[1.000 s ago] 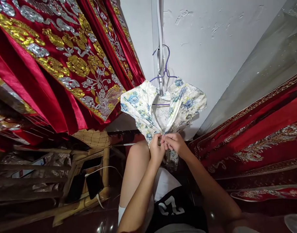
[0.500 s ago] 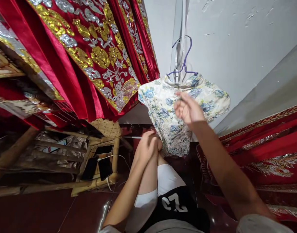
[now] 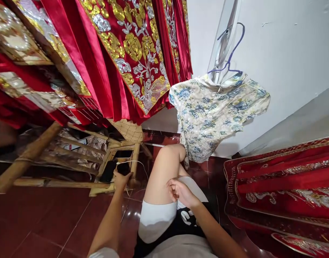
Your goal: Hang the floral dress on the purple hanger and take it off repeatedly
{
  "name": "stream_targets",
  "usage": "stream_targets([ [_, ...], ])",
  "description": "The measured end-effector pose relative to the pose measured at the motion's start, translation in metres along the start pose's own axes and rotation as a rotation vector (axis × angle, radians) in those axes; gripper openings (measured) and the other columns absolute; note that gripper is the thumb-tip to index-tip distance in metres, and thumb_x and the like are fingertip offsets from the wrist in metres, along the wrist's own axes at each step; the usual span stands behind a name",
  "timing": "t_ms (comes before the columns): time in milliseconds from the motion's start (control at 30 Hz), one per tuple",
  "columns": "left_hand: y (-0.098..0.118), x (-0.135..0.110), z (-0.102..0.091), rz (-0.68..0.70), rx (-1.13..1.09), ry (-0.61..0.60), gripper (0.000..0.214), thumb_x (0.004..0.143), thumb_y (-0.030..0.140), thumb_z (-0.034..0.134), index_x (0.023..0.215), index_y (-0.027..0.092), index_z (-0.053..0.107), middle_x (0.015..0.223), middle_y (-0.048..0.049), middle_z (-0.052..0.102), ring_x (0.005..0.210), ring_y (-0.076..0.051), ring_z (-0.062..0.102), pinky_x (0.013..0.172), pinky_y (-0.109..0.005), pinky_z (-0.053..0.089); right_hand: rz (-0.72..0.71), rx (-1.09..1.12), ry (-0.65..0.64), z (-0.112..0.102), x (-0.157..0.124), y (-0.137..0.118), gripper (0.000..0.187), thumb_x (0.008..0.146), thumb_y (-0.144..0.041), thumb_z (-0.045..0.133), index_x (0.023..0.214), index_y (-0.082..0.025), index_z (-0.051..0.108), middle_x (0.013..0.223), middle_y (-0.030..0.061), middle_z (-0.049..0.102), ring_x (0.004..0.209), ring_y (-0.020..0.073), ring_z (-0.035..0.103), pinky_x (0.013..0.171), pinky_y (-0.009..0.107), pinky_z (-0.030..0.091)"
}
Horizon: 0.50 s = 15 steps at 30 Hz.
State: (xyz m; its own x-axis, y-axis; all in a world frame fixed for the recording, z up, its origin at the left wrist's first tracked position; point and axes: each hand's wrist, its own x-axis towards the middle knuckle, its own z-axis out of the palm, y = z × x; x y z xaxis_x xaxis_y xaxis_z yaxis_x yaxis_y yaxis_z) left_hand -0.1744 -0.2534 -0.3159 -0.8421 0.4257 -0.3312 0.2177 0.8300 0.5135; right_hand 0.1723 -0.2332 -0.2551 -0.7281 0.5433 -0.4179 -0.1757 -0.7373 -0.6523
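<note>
At the bamboo stool my left hand (image 3: 122, 180) has its thumb and fingers around the near end of a dark phone (image 3: 123, 167). A white cable (image 3: 134, 161) runs to that phone. Above my thigh hovers my right hand (image 3: 182, 192), its fingers loosely curled and apart, with nothing visible in them. In front of me a short-sleeved floral top (image 3: 207, 114), cream with blue flowers, hangs on a purple hanger (image 3: 231, 53). Neither hand touches the top. Its lower edge hangs by my knee.
Other dark phones (image 3: 108, 171) lie on the bamboo stool (image 3: 136, 157). Red cloth with gold and silver sequins (image 3: 133, 48) hangs at upper left. Beaded red fabric (image 3: 282, 179) is on the right. A bamboo rack (image 3: 37, 150) stands at far left, beside the white wall (image 3: 288, 46).
My right hand has left the collar area of the top and dropped over my lap. My left hand has moved from my knee to the phone. The view has shifted left and down.
</note>
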Motion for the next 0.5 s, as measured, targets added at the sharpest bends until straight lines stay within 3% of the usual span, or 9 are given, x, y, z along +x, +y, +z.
stream_targets([
  [100, -0.003, 0.003, -0.007, -0.021, -0.042, -0.04, 0.093, 0.065, 0.035, 0.083, 0.141, -0.003, 0.044, 0.137, -0.0355, 0.057, 0.138, -0.046, 0.052, 0.11, -0.052, 0.046, -0.026, 0.047, 0.035, -0.01, -0.002, 0.002, 0.045, 0.078, -0.06, 0.066, 0.089, -0.017, 0.066, 0.054, -0.0022, 0.055, 0.04, 0.0103, 0.044, 0.046, 0.025, 0.027],
  [167, -0.01, -0.004, -0.012, -0.022, -0.09, -0.105, 0.063, 0.067, 0.031, 0.08, 0.12, 0.002, 0.061, 0.116, -0.0283, 0.07, 0.123, -0.043, 0.065, 0.101, -0.048, 0.053, -0.026, 0.081, 0.035, -0.012, -0.006, 0.006, 0.045, 0.079, -0.059, 0.067, 0.094, -0.016, 0.068, 0.058, -0.0005, 0.059, 0.044, 0.0118, 0.049, 0.047, 0.025, 0.031],
  [233, -0.016, -0.021, -0.012, -0.002, -0.145, -0.154, 0.046, 0.071, 0.029, 0.075, 0.11, 0.007, 0.065, 0.102, -0.0189, 0.075, 0.109, -0.035, 0.072, 0.093, -0.042, 0.059, -0.03, 0.134, -0.004, -0.008, -0.008, 0.005, 0.048, 0.081, -0.058, 0.067, 0.104, -0.016, 0.07, 0.072, 0.0053, 0.069, 0.06, 0.0166, 0.063, 0.057, 0.028, 0.044],
  [300, -0.015, -0.045, -0.006, 0.069, -0.266, -0.147, 0.05, 0.072, 0.032, 0.075, 0.116, 0.01, 0.064, 0.104, -0.0148, 0.076, 0.106, -0.031, 0.073, 0.092, -0.04, 0.06, -0.051, 0.181, -0.088, 0.005, -0.003, -0.003, 0.055, 0.085, -0.059, 0.065, 0.118, -0.016, 0.069, 0.105, 0.014, 0.075, 0.094, 0.0231, 0.071, 0.083, 0.036, 0.052],
  [400, 0.006, -0.086, 0.011, 0.326, -0.525, -0.104, 0.076, 0.066, 0.037, 0.08, 0.134, 0.014, 0.055, 0.129, -0.0171, 0.068, 0.121, -0.032, 0.066, 0.105, -0.046, 0.054, -0.08, 0.175, -0.152, 0.034, 0.023, -0.021, 0.061, 0.087, -0.059, 0.065, 0.134, -0.021, 0.061, 0.15, 0.0163, 0.055, 0.132, 0.0263, 0.057, 0.111, 0.043, 0.04],
  [500, 0.039, -0.114, 0.023, 0.557, -0.58, -0.102, 0.092, 0.063, 0.039, 0.082, 0.145, 0.015, 0.048, 0.149, -0.0202, 0.054, 0.141, -0.035, 0.051, 0.12, -0.051, 0.039, -0.141, 0.119, 0.066, 0.064, 0.067, -0.032, 0.057, 0.088, -0.059, 0.064, 0.129, -0.019, 0.06, 0.146, 0.0179, 0.056, 0.132, 0.0262, 0.056, 0.111, 0.042, 0.04],
])
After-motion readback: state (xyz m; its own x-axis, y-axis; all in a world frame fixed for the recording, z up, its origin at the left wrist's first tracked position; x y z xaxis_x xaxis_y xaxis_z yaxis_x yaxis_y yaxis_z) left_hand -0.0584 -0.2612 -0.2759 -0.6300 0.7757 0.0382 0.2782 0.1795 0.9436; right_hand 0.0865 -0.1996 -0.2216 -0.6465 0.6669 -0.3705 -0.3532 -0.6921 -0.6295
